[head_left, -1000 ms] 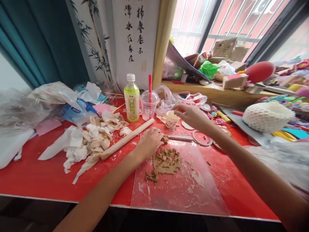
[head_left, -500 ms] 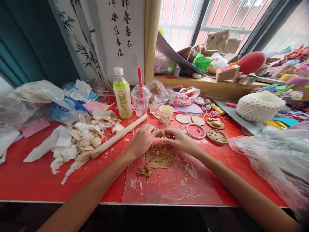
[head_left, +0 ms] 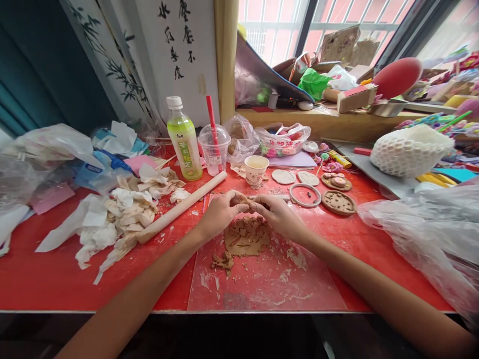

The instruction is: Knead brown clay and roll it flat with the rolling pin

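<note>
My left hand [head_left: 223, 211] and my right hand [head_left: 274, 211] meet above the far part of a clear board [head_left: 258, 289]. Their fingers are closed together on a small piece of brown clay [head_left: 247, 201], mostly hidden by the fingertips. Just below them lies a flat slab of brown clay [head_left: 245, 245] with a rough, crumbly top. A clump of clay scraps [head_left: 223, 261] sits at its left, and thin smears and crumbs are spread over the board.
Left of my hands lie a rolling pin [head_left: 187, 204] and crumpled tissues [head_left: 127, 214]. Behind stand a drink bottle [head_left: 184, 142], a plastic cup [head_left: 214, 149] and a paper cup [head_left: 256, 170]. To the right are a ring [head_left: 305, 204], clay discs [head_left: 339, 203] and a plastic bag [head_left: 430, 239].
My hands have drawn closer together, and their fingertips now meet around the clay piece. The view has shifted slightly.
</note>
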A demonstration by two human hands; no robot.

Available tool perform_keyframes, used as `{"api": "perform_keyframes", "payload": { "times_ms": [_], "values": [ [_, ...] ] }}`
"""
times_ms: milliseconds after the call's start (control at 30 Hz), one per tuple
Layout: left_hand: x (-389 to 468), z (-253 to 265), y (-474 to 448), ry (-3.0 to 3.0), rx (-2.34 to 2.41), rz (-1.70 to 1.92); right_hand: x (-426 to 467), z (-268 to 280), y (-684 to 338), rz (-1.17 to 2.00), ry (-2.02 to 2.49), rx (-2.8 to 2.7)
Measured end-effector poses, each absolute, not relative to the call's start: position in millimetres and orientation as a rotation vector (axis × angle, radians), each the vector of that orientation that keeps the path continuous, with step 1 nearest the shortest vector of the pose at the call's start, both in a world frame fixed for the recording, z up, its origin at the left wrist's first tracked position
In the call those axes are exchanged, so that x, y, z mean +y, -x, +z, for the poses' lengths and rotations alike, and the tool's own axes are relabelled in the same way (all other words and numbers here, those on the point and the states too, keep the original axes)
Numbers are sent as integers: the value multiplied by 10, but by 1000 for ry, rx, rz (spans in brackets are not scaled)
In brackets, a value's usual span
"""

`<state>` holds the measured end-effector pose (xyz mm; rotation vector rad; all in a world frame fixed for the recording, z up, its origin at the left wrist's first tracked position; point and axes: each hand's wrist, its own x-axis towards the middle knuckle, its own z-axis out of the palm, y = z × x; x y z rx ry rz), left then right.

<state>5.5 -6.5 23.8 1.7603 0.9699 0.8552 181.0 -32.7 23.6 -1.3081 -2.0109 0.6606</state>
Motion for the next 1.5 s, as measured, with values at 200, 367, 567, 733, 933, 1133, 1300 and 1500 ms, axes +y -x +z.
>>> {"api": "perform_keyframes", "payload": {
  "times_ms": [200, 367, 567, 733, 933, 1133, 1300, 1500],
  "values": [
    [-118, 264, -77, -1720, 994, 895, -349, 236, -1788, 511, 1363, -2025],
    [-90, 295, -69, -1569, 867, 918, -348, 293, -1804, 635, 1233, -1969],
    [-56, 352, -38, -1601, 937, 924, -311, 268, -1876, 525, 1324, -2084],
    [21, 349, 54, -1777, 1046, 831, -155, 242, -2092, 227, 1509, -2114],
    [78, 225, 86, -2412, 1386, 708, -200, 264, -2093, 142, 1311, -2193],
    [84, 124, 52, -2522, 1489, 936, -704, 248, -1601, 366, 706, -2707],
    [74, 135, 47, -2505, 1465, 977, -900, 240, -1477, 515, 790, -2770],
    [64, 132, 40, -2513, 1465, 967, -861, 250, -1543, 621, 796, -2726]
  ]
}}
